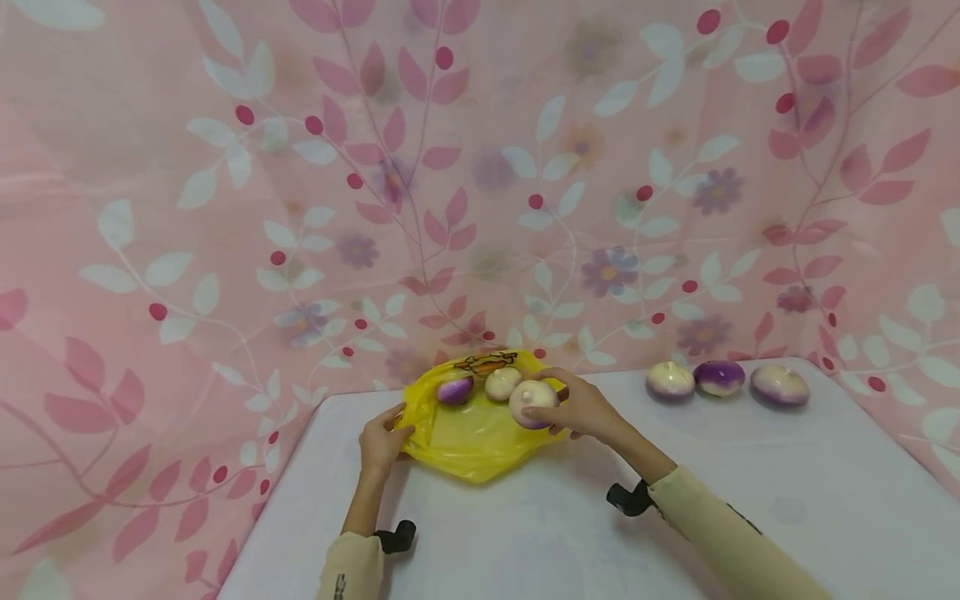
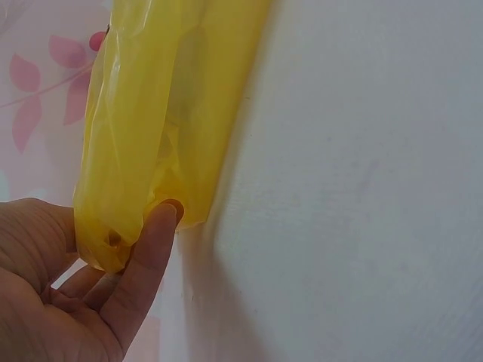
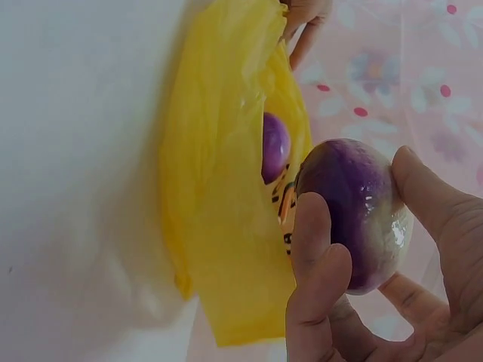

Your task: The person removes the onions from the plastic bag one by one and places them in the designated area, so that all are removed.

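Observation:
A yellow plastic bag (image 1: 480, 458) lies on the table with its mouth spread. Inside it are a purple turnip (image 1: 455, 390) and a whitish turnip (image 1: 503, 384). My left hand (image 1: 381, 443) pinches the bag's left edge; in the left wrist view the fingers (image 2: 147, 264) hold the yellow plastic. Over the right side of the bag's mouth, my right hand (image 1: 585, 407) grips a white and purple turnip (image 1: 532, 403). The right wrist view shows its glossy purple side, with fingers and thumb around it.
Toward the back right of the white table (image 1: 525, 533) sit three more turnips: a pale one (image 1: 670, 382), a purple one (image 1: 719, 377) and a whitish one (image 1: 780, 387). A pink floral curtain (image 1: 480, 208) hangs directly behind the table.

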The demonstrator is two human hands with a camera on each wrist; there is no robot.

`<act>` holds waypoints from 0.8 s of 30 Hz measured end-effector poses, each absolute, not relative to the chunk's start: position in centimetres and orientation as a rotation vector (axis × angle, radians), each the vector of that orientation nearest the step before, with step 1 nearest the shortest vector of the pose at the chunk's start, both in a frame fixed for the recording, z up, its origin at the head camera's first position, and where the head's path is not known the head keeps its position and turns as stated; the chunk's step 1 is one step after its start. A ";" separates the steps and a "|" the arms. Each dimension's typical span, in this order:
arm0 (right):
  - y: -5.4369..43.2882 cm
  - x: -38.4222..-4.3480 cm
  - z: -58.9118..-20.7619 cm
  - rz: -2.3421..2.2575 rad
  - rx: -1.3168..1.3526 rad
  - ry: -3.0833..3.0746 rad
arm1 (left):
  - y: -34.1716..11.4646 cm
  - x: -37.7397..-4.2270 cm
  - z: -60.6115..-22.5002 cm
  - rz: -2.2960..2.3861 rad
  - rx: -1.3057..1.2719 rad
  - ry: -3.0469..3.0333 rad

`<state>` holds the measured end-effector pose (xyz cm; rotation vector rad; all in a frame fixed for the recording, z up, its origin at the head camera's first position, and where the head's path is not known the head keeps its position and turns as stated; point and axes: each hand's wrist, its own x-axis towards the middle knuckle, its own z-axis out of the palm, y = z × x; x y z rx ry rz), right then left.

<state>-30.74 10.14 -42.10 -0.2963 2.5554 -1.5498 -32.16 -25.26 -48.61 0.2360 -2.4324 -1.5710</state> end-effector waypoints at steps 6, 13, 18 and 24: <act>12.1 -30.3 -42.1 -1.548 -0.280 2.563 | -25.2 -32.1 -48.7 -1.576 0.252 -2.439; 14.5 -29.5 -42.2 -1.530 -0.282 2.614 | -25.2 -32.1 -48.6 -1.583 0.231 -2.430; 16.0 -29.2 -42.6 -1.533 -0.263 2.630 | -25.2 -32.1 -48.7 -1.579 0.231 -2.440; 17.6 -29.2 -43.1 -1.538 -0.259 2.638 | -25.2 -32.3 -49.0 -1.575 0.236 -2.429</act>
